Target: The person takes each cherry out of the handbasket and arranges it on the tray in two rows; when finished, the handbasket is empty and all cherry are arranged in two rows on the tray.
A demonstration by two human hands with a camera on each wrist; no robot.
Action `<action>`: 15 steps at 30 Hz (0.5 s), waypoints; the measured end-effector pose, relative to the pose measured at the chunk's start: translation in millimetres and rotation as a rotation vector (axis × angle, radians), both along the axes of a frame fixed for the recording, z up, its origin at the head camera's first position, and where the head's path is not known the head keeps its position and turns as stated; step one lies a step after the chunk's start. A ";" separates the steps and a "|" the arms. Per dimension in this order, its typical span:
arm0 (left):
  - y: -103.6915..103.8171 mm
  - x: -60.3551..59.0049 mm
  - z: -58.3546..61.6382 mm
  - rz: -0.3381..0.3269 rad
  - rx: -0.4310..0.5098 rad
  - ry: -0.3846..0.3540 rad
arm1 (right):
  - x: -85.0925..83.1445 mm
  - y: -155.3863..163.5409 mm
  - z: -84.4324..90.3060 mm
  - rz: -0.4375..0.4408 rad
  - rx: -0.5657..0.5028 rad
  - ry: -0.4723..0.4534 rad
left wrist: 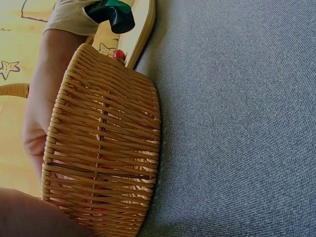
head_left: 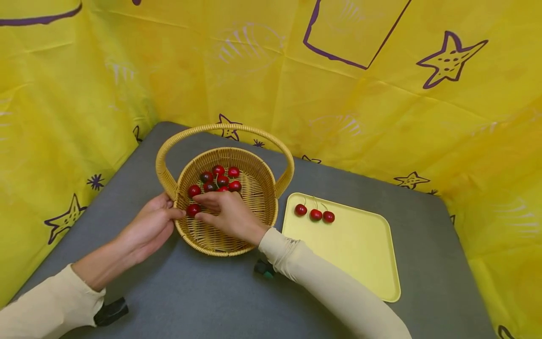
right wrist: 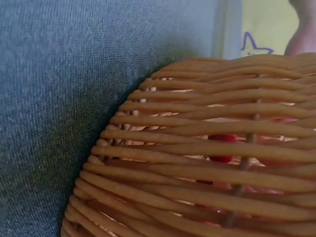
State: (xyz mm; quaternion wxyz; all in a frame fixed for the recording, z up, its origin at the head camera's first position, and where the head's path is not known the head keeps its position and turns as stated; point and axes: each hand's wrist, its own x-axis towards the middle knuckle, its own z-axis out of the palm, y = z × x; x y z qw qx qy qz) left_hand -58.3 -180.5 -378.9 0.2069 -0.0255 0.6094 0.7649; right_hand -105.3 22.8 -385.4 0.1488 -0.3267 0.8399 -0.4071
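A woven basket with a hoop handle stands on the grey table and holds several red cherries. My left hand grips the basket's left side, thumb over the rim. My right hand reaches inside, with thumb and forefinger pinching a cherry at the near left. In the left wrist view the basket wall fills the frame and my right hand shows behind it. The right wrist view shows the weave with a red cherry behind it.
A pale yellow tray lies right of the basket with three cherries in a row near its far edge. Yellow sheets printed with purple stars wall in the table at the back and sides.
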 end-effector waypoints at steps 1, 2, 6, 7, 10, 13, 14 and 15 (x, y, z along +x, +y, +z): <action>0.1 -0.1 0.0 0.000 0.001 -0.001 | -0.8 -0.9 -0.7 -0.007 0.014 0.001; 0.2 -0.2 0.0 0.000 0.001 -0.001 | -1.7 -1.7 -1.9 -0.013 0.023 0.002; 0.4 -0.7 0.2 -0.001 0.006 -0.002 | -4.2 -3.2 -5.1 -0.029 0.042 -0.004; 0.4 -0.8 0.1 -0.001 0.007 -0.002 | -4.6 -3.5 -5.6 -0.030 0.044 -0.004; 0.2 -0.8 0.3 0.000 0.009 -0.004 | -6.1 -5.2 -7.7 -0.017 0.050 0.003; 0.0 -0.9 0.4 0.003 0.009 -0.008 | -7.0 -7.4 -9.2 -0.004 0.056 0.011; -0.1 -1.0 0.4 0.004 0.009 -0.009 | -7.2 -8.1 -9.6 -0.002 0.058 0.015; -0.2 -1.1 0.3 0.004 0.009 -0.010 | -7.2 -8.7 -9.9 0.000 0.057 0.014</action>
